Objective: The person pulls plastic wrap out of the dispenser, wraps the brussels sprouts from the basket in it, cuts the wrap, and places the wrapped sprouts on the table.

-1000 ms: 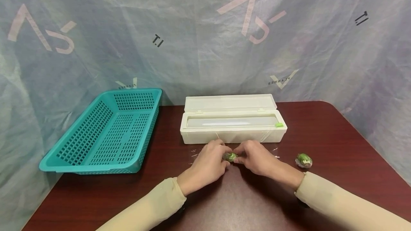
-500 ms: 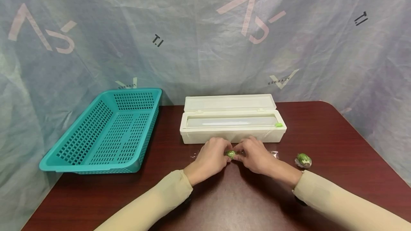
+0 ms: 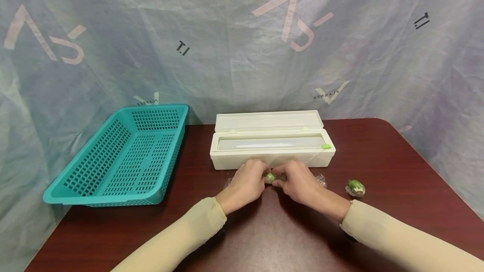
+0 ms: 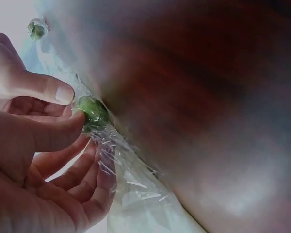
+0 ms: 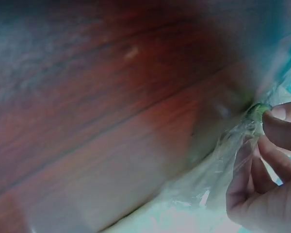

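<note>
A small round green vegetable, in clear cling film, lies on the table between both hands. My left hand pinches it, with the thumb on its near side in the left wrist view. From the other side my right hand pinches the vegetable and film between thumb and fingers. Loose film spreads out under both hands, its ends showing beside them. Just behind stands a white cling film box, lid up, with a roll inside. The fingers partly hide the vegetable in the head view.
A second film-wrapped green vegetable lies to the right of my right hand. At the left stands a teal plastic basket. A green slider sits on the box's right end. A grey cloth backdrop hangs behind the table.
Both hands have shifted slightly away toward the box with the vegetable. The film ends beside them have drawn inward and crumpled. The second vegetable stays on the table.
</note>
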A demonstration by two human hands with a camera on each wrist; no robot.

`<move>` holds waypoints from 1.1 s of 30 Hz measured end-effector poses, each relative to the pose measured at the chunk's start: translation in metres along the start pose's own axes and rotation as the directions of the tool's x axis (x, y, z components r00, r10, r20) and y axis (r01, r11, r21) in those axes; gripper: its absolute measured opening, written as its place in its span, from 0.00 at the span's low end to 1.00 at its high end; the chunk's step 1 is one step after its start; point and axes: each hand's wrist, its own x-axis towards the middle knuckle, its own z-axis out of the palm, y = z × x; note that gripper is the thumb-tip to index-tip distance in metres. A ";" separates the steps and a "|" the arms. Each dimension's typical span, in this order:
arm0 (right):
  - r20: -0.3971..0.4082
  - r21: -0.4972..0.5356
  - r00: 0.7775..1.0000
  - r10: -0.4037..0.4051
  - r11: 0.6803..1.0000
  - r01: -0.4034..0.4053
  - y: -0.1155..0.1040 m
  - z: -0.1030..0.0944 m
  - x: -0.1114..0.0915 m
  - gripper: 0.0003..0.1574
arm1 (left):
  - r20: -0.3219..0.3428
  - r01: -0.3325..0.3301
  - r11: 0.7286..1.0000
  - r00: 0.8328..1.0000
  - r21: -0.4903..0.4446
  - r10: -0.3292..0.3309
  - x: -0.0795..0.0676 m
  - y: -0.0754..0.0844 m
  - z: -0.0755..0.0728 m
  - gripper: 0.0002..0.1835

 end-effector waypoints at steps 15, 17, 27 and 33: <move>0.099 0.178 0.988 0.117 0.975 -0.134 0.006 0.000 0.009 0.02 | 0.018 0.035 0.995 0.999 -0.095 -0.034 0.003 -0.004 -0.007 0.10; 0.100 0.191 0.988 0.120 0.972 -0.138 0.007 0.000 0.009 0.02 | 0.016 0.035 0.995 0.999 -0.091 -0.033 0.004 -0.005 -0.006 0.09; 0.102 0.223 0.985 0.137 0.962 -0.156 0.005 -0.007 0.006 0.04 | 0.033 0.042 0.996 0.999 -0.078 -0.040 0.002 -0.002 -0.010 0.08; 0.068 0.213 0.972 0.225 0.949 -0.234 0.007 -0.033 -0.002 0.06 | 0.007 0.006 0.998 1.000 -0.066 -0.005 0.002 0.005 -0.022 0.09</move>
